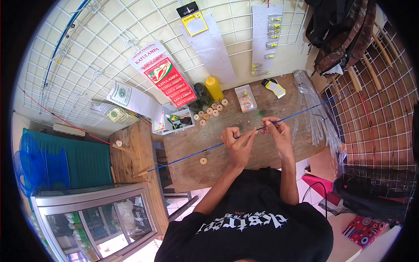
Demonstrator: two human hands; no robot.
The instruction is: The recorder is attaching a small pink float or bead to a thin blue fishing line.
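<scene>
A thin blue fishing rod (196,153) runs slantwise across the view above a wooden table (183,175). Its wooden handle (140,175) is at the left. My left hand (238,145) pinches the rod at mid-length, with thumb and index finger close to a dark band. Just to the right, my right hand (277,131) grips the blue shaft between thumb and fingers. The fingertips of both hands are close together, and anything small between them cannot be made out. Below the rod, a round cork-coloured ring (203,160) lies on the table.
Behind the hands are several more rings (209,111), a yellow squeeze bottle (214,89), a white box (178,122) of small bottles and a clear tackle box (246,99). Plastic sleeves (314,114) cover the table's right end. A glass cabinet (98,219) stands at left.
</scene>
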